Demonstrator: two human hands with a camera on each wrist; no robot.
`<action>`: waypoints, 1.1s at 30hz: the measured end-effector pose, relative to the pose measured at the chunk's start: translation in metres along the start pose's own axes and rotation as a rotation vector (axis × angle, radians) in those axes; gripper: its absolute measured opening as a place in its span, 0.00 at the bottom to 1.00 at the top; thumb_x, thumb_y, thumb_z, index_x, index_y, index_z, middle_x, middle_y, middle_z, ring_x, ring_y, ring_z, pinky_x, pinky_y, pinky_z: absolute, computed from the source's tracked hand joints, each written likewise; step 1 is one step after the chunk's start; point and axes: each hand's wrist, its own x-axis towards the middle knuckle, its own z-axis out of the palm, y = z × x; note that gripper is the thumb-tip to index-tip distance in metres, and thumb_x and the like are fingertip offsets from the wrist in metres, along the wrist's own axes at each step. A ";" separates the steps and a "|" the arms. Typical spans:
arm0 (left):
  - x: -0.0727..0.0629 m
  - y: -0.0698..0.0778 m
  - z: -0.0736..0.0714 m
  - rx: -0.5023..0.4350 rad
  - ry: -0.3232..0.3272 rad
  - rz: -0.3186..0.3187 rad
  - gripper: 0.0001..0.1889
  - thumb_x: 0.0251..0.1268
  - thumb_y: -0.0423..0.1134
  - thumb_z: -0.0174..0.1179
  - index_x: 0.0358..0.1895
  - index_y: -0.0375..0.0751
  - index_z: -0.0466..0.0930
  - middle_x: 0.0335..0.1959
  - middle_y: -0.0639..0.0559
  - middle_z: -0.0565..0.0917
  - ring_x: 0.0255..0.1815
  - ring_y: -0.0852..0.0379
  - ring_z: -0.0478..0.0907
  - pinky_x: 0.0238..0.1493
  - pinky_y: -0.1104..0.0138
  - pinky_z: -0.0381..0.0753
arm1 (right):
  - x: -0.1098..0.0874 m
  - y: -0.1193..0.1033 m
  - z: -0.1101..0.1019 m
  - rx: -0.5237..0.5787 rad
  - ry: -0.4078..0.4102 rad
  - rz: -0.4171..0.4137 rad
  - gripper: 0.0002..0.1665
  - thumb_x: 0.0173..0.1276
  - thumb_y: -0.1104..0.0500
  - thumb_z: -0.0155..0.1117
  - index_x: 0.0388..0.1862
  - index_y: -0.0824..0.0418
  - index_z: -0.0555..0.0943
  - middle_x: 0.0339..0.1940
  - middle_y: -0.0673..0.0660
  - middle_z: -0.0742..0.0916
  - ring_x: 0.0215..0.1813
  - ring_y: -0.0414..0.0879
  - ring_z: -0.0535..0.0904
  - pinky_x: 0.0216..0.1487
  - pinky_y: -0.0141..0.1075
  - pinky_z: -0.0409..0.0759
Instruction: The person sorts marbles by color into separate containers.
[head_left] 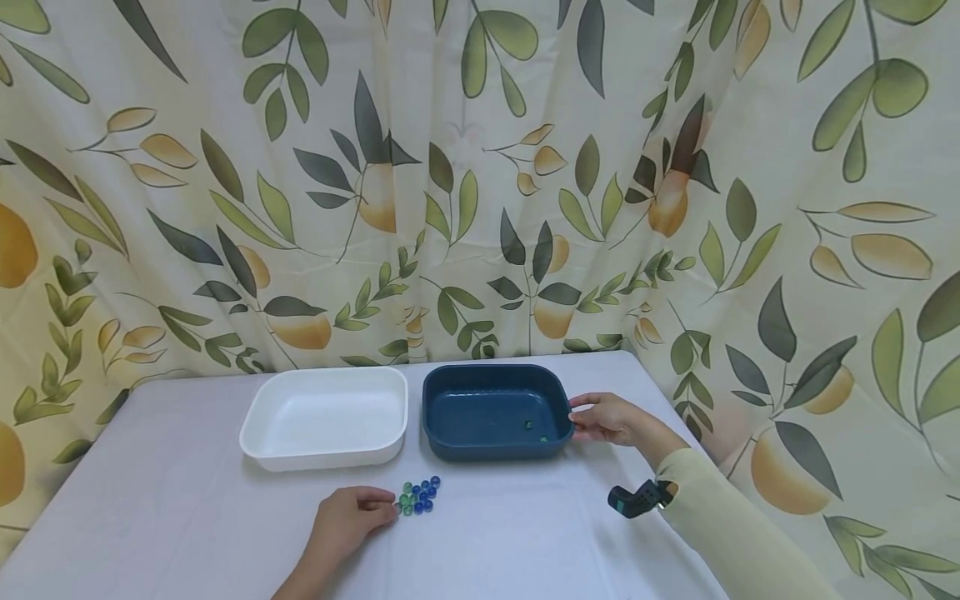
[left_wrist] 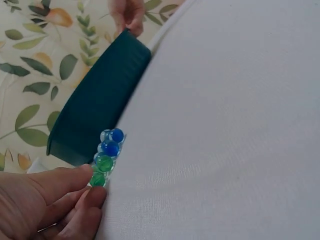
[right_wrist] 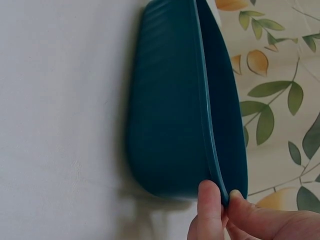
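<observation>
Several blue and green glass marbles (head_left: 422, 492) lie in a tight cluster on the white cloth. My left hand (head_left: 348, 518) is at the cluster's left edge, thumb and forefinger pinching a green marble (left_wrist: 98, 179); the fingertips partly cover it. At the right end of a dark blue rectangular tub (head_left: 491, 452), my right hand (head_left: 611, 419) grips the rim, as the thumb and fingers (right_wrist: 209, 205) on either side of it show in the right wrist view. Two small green marbles (head_left: 528, 425) rest on the tub's floor. The tub stands upright behind the marbles.
A white rectangular tub (head_left: 322, 461) stands left of the blue one, a narrow gap between them. Both sit toward the back of the cloth-covered table (head_left: 525, 533). Behind hangs a leaf-and-fruit patterned curtain (head_left: 465, 250). A dark band (head_left: 637, 498) is on the right wrist.
</observation>
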 end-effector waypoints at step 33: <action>-0.004 0.003 0.004 0.045 0.071 0.033 0.07 0.49 0.42 0.74 0.33 0.48 0.89 0.25 0.59 0.87 0.31 0.60 0.80 0.37 0.60 0.78 | -0.001 -0.001 0.000 -0.007 0.006 0.013 0.28 0.73 0.70 0.55 0.69 0.72 0.62 0.37 0.60 0.84 0.33 0.43 0.84 0.43 0.35 0.86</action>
